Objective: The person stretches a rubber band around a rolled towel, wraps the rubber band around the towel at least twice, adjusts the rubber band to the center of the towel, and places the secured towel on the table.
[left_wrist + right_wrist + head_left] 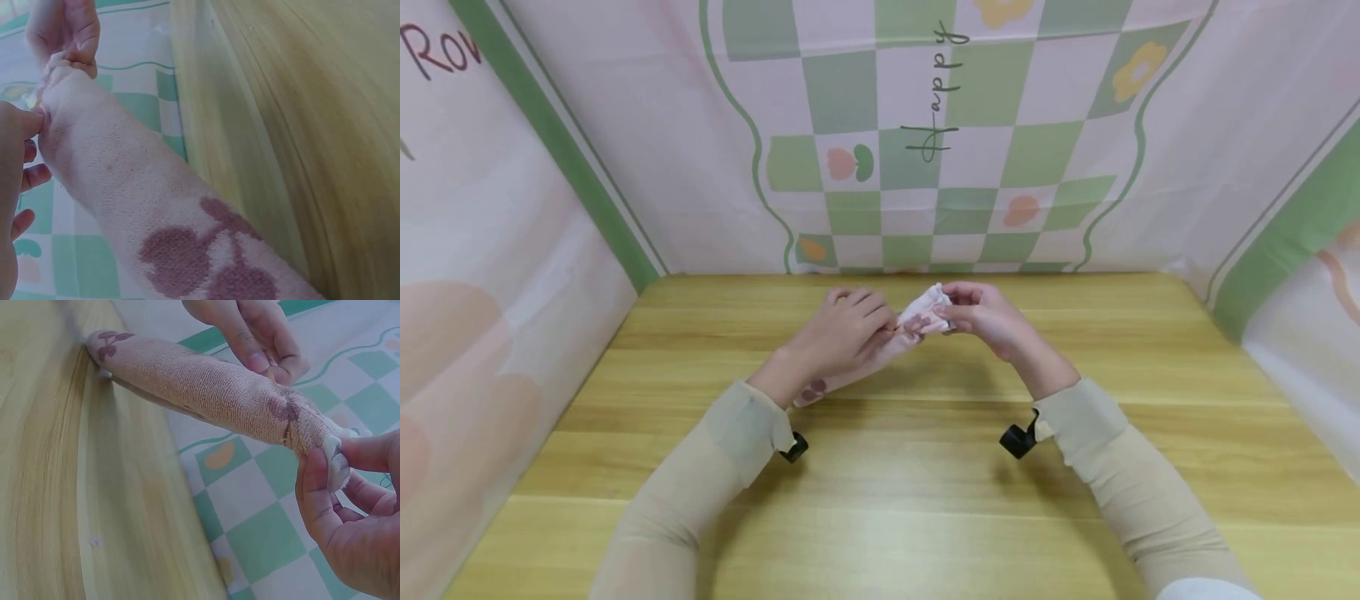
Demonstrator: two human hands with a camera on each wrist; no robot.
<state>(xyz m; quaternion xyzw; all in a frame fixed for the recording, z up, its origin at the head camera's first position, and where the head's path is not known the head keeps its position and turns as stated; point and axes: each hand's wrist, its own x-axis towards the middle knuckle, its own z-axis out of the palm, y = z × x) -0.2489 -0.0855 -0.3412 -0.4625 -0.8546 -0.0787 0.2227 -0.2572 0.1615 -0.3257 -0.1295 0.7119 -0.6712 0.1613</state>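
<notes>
A rolled pink towel, terry-textured with dark cherry-like prints, slants between the two hands above the table. Near one end it narrows sharply, and beyond that its white edge bunches up. My right hand pinches this bunched end between thumb and fingers. At the narrow part my left hand bends over the towel, thumb and fingertip pinching what looks like a thin yellowish band; most of the band is hidden. The towel's far end, with a cherry print, extends beneath the left wrist.
The wooden table lies beneath both arms. A printed cloth with green checks hangs behind its far edge, and more cloth hangs at both sides. Small black wrist cameras sit below the cuffs.
</notes>
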